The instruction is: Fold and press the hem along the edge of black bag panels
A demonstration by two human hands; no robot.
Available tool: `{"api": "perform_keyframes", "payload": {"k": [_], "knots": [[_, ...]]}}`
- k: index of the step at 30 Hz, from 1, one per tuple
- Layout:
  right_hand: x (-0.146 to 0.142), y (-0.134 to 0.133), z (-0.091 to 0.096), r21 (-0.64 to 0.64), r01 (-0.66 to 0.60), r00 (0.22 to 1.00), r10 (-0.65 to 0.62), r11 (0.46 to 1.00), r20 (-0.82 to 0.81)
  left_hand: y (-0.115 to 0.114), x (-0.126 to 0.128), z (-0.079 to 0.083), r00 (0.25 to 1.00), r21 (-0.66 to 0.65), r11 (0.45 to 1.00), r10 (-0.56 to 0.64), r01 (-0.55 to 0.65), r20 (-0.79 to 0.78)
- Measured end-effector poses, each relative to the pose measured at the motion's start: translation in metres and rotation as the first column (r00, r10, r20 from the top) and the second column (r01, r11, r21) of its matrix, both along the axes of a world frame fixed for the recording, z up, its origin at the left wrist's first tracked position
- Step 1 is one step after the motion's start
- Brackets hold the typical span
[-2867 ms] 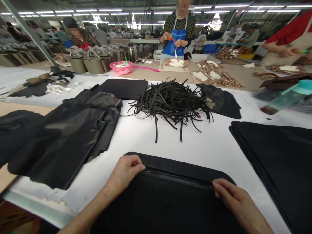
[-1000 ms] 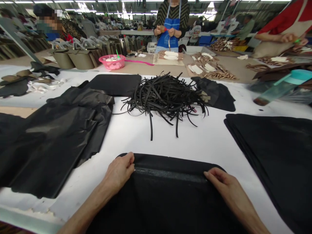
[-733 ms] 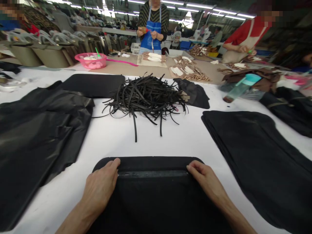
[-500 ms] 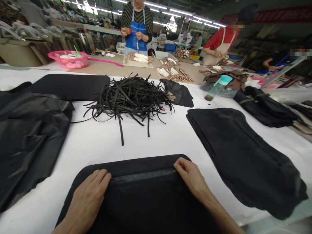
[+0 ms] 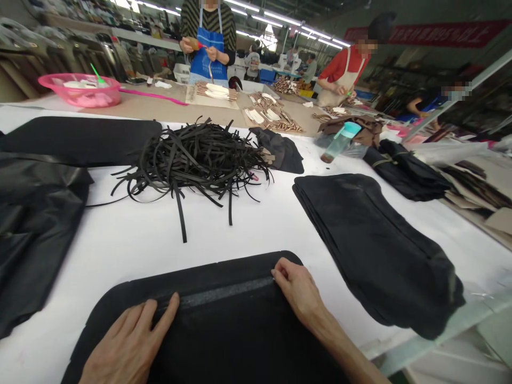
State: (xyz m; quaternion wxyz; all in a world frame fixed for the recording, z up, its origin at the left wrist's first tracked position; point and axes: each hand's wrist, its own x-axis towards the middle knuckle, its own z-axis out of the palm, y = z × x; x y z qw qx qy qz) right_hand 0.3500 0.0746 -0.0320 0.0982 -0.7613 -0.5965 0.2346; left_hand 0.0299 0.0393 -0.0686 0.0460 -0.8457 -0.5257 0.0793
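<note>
A black fabric panel (image 5: 224,330) with rounded corners lies on the white table right in front of me. A folded band (image 5: 228,290) runs across it near its far edge. My left hand (image 5: 128,344) lies flat on the panel with fingers stretched out, fingertips at the band's left end. My right hand (image 5: 298,288) is closed in a pinch on the band's right end at the panel's far right corner. A heap of black strips (image 5: 196,157) sits further back on the table.
A stack of black fabric pieces (image 5: 372,240) lies to the right, near the table edge. Shiny black sheets (image 5: 36,213) lie left, a black panel (image 5: 80,140) behind them. A teal-capped bottle (image 5: 338,141) lies beyond. Across the far table, co-workers handle tan pieces; a pink basin (image 5: 82,90) stands there.
My view has swung to the right. My left hand has opened from a curled grip to lying flat on the panel. My right hand stays pinched at the fold's right end.
</note>
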Motion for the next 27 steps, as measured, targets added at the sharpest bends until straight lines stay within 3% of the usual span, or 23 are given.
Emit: {"api": "perform_keyframes", "payload": {"k": [11, 17, 23, 25, 27], "knots": [[0.002, 0.0, -0.002, -0.012, 0.011, 1.0, -0.011, 1.0, -0.017, 0.0, 0.002, 0.008, 0.998, -0.002, 0.999, 0.046, -0.046, 0.049], [0.003, -0.001, -0.005, 0.037, -0.004, 0.992, -0.001, 0.999, 0.125, 0.0, -0.006, 0.005, 0.982, 0.042, 0.99, 0.125, -0.132, 0.141], [-0.007, -0.01, -0.004, 0.237, -0.152, 0.96, 0.086, 0.96, 0.268, 0.007, -0.007, 0.016, 0.972, 0.206, 0.971, 0.073, -0.121, 0.224], [-0.02, -0.014, -0.001, 0.299, -0.295, 0.925, 0.193, 0.908, 0.328, 0.01, 0.006, 0.025, 0.972, 0.197, 0.979, 0.012, -0.059, 0.235], [-0.039, -0.017, -0.001, 0.319, -0.475, 0.859, 0.353, 0.82, 0.371, 0.013, 0.023, 0.031, 0.968, 0.122, 0.992, -0.069, 0.04, 0.241]]}}
